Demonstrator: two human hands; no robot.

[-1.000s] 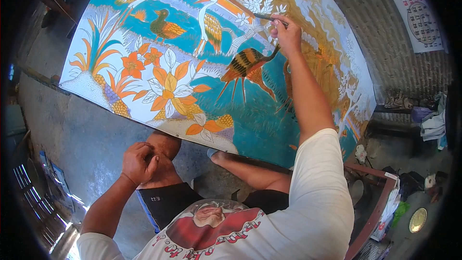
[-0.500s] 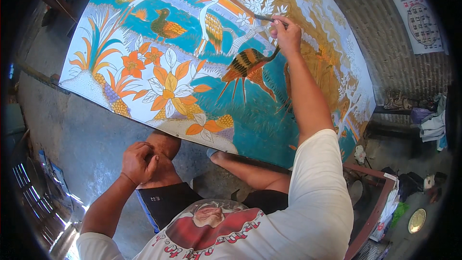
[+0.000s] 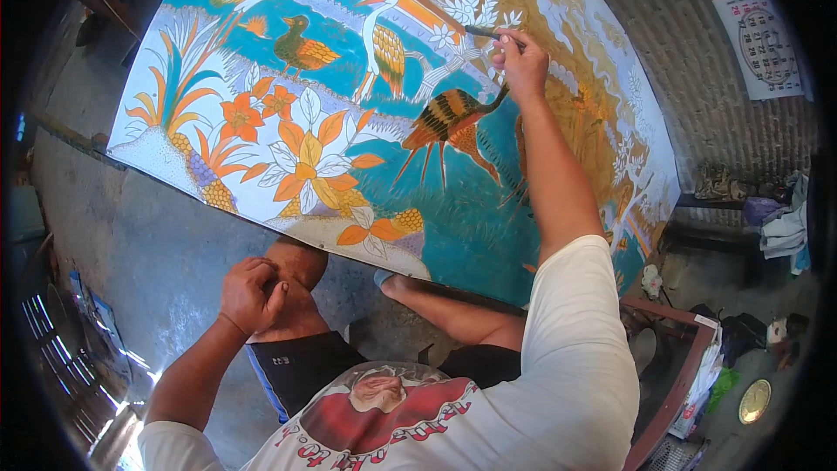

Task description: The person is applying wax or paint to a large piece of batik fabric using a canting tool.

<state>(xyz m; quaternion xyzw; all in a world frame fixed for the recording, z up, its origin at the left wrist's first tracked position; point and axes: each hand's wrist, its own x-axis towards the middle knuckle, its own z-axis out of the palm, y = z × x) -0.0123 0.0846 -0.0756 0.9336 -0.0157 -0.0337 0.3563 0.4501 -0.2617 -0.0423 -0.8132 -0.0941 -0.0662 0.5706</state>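
Teal-and-ochre painting, fine brushwork at upper centre

Observed: broad painting (image 3: pixel 488 244) slanted across the upper half of the frame. Slim dark paintbrush (image 3: pixel 482 32) at upper centre, gripped between thumb and fingers of right hand (image 3: pixel 523 70), tip pointing left. Tip near the right end of orange band (image 3: pixel 418 4), just beside white flower (image 3: pixel 443 35); contact with the surface too small to confirm. White leaf sprig (image 3: pixel 475 9) above, pale branch (image 3: pixel 440 74) below. Left hand (image 3: pixel 250 295) at lower left, resting by left knee (image 3: pixel 301 263), back up, fingers loosely bent; palm hidden, cannot tell whether fully closed.

Method notes (judgement):
1. Keep pressure light, strokes short; little room between petals, leaves and band.
2. Work with the very tip, drawing along outlines rather than across, to spare the white shapes.
3. Load sparingly. Possible trouble: stray drops on the teal water lower down.
4. Long reach from lower right, so probably best to steady from the wrist, or prop little finger on a surely dry patch.
5. Hold forearm clear of brown bird (image 3: pixel 445 118) at centre; paint wetness not tellable from this view, hence some smudge risk.
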